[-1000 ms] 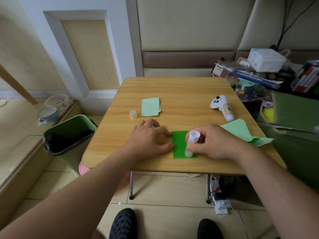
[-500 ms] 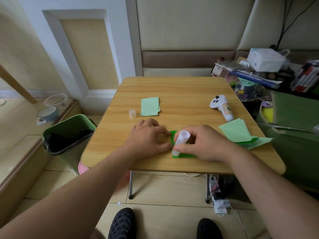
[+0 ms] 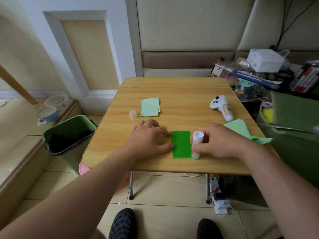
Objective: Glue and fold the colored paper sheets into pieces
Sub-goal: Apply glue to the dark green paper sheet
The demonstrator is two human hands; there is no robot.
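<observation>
Two hands worked | left hand (image 3: 148, 137) pinned dark green sheet (image 3: 181, 144) flat by fingertips | right hand (image 3: 217, 141) pinched glue stick (image 3: 196, 144) at sheet's right edge | advice: even strokes, steady hold.

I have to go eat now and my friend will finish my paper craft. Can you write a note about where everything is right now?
Left hand: its fingers press the left edge of the dark green paper, pinning it to the table.
Right hand: grips the glue stick, tip down at the paper's right edge.
Glue cap: off, standing beside the folded light green pieces further back.
Spare light green sheets: at the table's right edge.
Done: some pieces already folded.
Left: finish gluing this paper, fold it, then do the spare sheets.
</observation>
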